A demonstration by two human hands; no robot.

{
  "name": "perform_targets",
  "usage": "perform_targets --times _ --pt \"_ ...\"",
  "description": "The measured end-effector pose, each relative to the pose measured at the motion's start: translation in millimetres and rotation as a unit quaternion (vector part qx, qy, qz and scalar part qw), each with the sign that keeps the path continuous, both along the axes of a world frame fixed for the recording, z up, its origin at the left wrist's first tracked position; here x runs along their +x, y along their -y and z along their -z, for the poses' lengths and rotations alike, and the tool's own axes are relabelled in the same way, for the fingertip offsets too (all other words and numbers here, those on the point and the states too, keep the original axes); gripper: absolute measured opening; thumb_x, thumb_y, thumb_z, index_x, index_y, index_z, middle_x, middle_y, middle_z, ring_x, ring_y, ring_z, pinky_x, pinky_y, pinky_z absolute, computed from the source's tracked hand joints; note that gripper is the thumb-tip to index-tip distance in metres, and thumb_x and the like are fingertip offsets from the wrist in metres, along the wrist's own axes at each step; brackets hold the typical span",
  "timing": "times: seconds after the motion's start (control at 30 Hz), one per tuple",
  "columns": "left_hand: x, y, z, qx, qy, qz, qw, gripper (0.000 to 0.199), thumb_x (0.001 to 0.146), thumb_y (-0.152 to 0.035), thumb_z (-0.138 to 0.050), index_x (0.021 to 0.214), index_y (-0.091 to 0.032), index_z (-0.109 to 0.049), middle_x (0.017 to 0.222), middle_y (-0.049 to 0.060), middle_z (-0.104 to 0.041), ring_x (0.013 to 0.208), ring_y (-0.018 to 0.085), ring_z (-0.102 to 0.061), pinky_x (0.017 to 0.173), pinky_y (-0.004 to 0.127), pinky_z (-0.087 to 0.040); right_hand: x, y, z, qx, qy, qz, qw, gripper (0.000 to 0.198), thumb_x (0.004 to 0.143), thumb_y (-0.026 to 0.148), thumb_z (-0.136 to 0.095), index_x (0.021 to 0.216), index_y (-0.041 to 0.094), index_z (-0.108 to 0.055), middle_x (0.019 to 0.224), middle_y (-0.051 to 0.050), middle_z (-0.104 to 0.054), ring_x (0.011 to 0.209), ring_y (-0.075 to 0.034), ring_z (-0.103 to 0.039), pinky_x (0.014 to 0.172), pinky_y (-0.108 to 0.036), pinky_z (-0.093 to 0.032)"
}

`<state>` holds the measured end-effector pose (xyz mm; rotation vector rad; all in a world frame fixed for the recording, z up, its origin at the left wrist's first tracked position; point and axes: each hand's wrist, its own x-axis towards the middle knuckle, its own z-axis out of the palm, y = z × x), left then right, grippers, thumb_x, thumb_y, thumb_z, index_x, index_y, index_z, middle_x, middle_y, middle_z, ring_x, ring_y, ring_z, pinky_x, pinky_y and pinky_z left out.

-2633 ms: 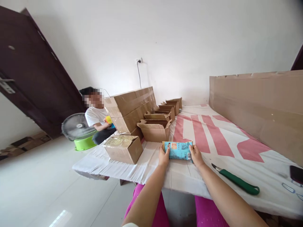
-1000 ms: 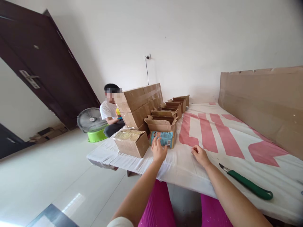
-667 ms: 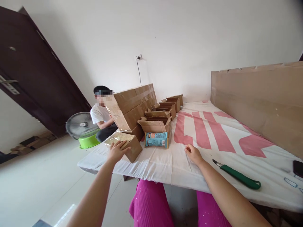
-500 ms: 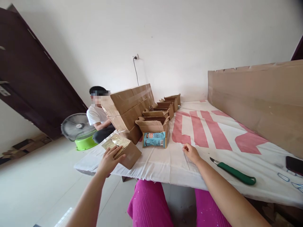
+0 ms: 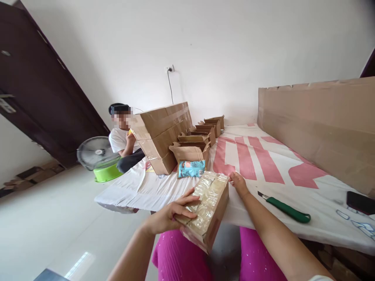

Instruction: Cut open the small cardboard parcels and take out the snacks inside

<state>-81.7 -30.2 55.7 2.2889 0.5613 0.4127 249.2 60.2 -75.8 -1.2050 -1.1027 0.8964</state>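
A cardboard box [image 5: 216, 191] with clear tape over its top sits slanted at the table's front edge, its near end jutting out above my lap. My left hand [image 5: 183, 208] grips it from the left, fingers spread over the taped top. Close by the box's far right corner is my right hand [image 5: 238, 184], fingertips pinched together; whatever they hold, if anything, is too small to make out. Behind the box lies a blue printed packet [image 5: 191, 169]. To the right of my right forearm rests a green-handled utility knife [image 5: 288, 209], blade exposed.
A stack of taped boxes [image 5: 162, 136] stands at the back left, beside a row of open boxes [image 5: 190, 152]. A cardboard panel [image 5: 316, 125] walls the right side. A dark phone [image 5: 360, 202] lies far right. Another person [image 5: 120, 142] sits beyond the stack near a fan [image 5: 98, 152].
My left hand has brought the box from the left of the table to the front middle and turned it. My right hand has shifted slightly, now beside the box's corner. The other person's hand has risen.
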Motion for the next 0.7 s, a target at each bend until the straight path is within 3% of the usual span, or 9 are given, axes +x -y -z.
perform_targets --times 0.1,0.2,0.33,0.43,0.53,0.7 --pt "17.8 -14.9 1.8 -0.018 0.025 -0.035 0.999 0.024 0.083 -0.029 -0.068 0.106 -0.033 -0.075 0.158 0.001 -0.028 0.146 0.033 -0.023 0.116 0.055 -0.027 2.0 0.0 -2.6 0.002 -0.076 -0.014 0.997 0.062 0.073 0.079 -0.045 0.083 0.021 -0.064 0.078 -0.004 -0.069 0.079 -0.022 -0.063 0.07 -0.032 -0.048" --pt "26.0 -29.2 5.5 0.016 0.04 -0.102 0.994 0.021 0.082 -0.024 -0.065 0.098 -0.03 -0.077 0.16 0.001 -0.024 0.144 0.034 -0.03 0.116 0.053 -0.028 4.7 3.4 -8.6 0.001 -0.132 -0.023 0.991 0.061 0.072 0.078 -0.048 0.081 0.021 -0.067 0.072 -0.003 -0.07 0.076 -0.023 -0.064 0.072 -0.034 -0.05" --pt "35.3 -52.6 21.4 0.096 0.068 -0.262 0.958 0.024 0.078 -0.015 -0.056 0.084 -0.026 -0.076 0.153 0.004 -0.036 0.141 0.032 -0.035 0.116 0.055 -0.026 9.8 12.1 -20.1 0.008 -0.173 -0.028 0.984 0.057 0.072 0.075 -0.054 0.076 0.019 -0.065 0.069 -0.003 -0.069 0.069 -0.021 -0.063 0.068 -0.033 -0.049" --pt "45.5 -68.6 40.1 0.085 0.146 -0.365 0.915 0.022 0.073 -0.014 -0.052 0.075 -0.021 -0.073 0.141 0.007 -0.05 0.129 0.029 -0.049 0.112 0.053 -0.032 10.9 16.3 -26.8 0.023 -0.174 -0.01 0.984 0.049 0.071 0.068 -0.062 0.074 0.02 -0.062 0.069 -0.001 -0.067 0.067 -0.019 -0.06 0.064 -0.03 -0.046" --pt "55.1 -75.0 53.1 0.043 0.225 -0.39 0.892 0.019 0.076 -0.019 -0.052 0.074 -0.019 -0.071 0.138 0.009 -0.052 0.125 0.028 -0.052 0.11 0.05 -0.035 9.1 19.6 -30.2 0.038 -0.162 0.015 0.986 0.042 0.072 0.063 -0.065 0.075 0.021 -0.058 0.068 0.001 -0.065 0.066 -0.019 -0.059 0.061 -0.029 -0.045" --pt "70.0 -71.6 55.2 -0.011 0.304 -0.35 0.886 0.015 0.081 -0.026 -0.056 0.084 -0.02 -0.07 0.14 0.011 -0.052 0.127 0.028 -0.052 0.105 0.046 -0.041 13.2 47.3 -27.7 0.044 -0.129 0.074 0.988 0.037 0.079 0.059 -0.059 0.076 0.023 -0.053 0.067 0.001 -0.062 0.063 -0.018 -0.058 0.058 -0.029 -0.045"
